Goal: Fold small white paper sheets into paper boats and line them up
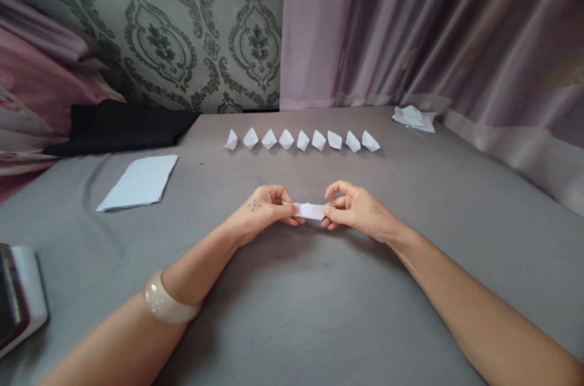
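Observation:
My left hand and my right hand pinch the two ends of a small folded strip of white paper, held just above the grey bedsheet. Both hands have their fingers closed on it. My left wrist wears a pale bangle. Beyond the hands, a row of several small folded white paper pieces stands on the sheet.
A stack of flat white paper sheets lies at the left. Crumpled white paper sits at the far right by the curtain. A black cloth lies at the back left. A white-edged device pokes in at the left edge.

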Available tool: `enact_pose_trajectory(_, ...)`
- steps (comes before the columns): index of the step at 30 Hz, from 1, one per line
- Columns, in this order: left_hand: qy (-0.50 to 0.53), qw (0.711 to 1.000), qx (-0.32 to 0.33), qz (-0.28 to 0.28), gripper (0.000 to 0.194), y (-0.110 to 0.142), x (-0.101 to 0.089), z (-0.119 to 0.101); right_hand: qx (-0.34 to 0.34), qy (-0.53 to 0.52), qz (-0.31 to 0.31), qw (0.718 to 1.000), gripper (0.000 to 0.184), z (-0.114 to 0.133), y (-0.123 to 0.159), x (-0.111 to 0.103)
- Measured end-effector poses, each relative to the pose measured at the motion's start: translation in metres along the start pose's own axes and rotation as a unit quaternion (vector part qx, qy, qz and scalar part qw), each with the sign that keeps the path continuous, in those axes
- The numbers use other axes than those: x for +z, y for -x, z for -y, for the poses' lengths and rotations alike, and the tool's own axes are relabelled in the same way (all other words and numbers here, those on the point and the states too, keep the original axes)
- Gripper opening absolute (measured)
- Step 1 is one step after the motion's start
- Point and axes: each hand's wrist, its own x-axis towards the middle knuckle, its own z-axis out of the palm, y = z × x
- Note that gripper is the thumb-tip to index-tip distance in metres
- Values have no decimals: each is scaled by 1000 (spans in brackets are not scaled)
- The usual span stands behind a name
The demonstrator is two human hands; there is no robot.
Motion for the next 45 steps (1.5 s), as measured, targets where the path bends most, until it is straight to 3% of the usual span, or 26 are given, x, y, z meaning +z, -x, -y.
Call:
enact_pose_trajectory(3,-96,995,32,7,20,1,2,3,-38,85,20,995,39,-1,1,1)
enact_pose_trajectory(9,-197,978,70,19,19,8,14,2,-38,143,74,986,30,-1,4,9)
enact_pose_trajectory(13,-172,980,98,0,22,8,20,0,14,97,82,992,36,1,5,10)
enact_pose_trajectory(16,-94,990,105,-18,33,6,20,-2,30,57,92,994,37,4,6,10)
enact_pose_trajectory(19,-22,998,49,-13,39,5,19,-5,33,16,83,996,36,6,6,9)
enact_pose_trajectory(22,-21,1000,-1,22,44,6,21,-7,43,-19,70,996,36,6,6,9)
enact_pose_trajectory(28,-8,1000,15,17,37,5,23,-3,67,-89,69,991,33,2,3,12)
enact_pose_trajectory(33,-9,999,49,11,31,4,22,-4,120,-170,121,971,33,-1,2,15)
enact_pose_trajectory(36,-12,998,64,-3,30,6,23,-7,82,-132,113,981,31,-2,2,16)
enact_pose_trajectory(39,-36,997,64,-10,32,7,24,-9,30,-57,67,996,31,0,4,20)
enact_pose_trajectory(42,-51,996,72,-27,34,7,25,-7,11,-8,19,1000,33,4,6,26)
enact_pose_trajectory(45,-31,991,112,-67,32,5,28,-5,13,-25,18,999,32,5,6,29)
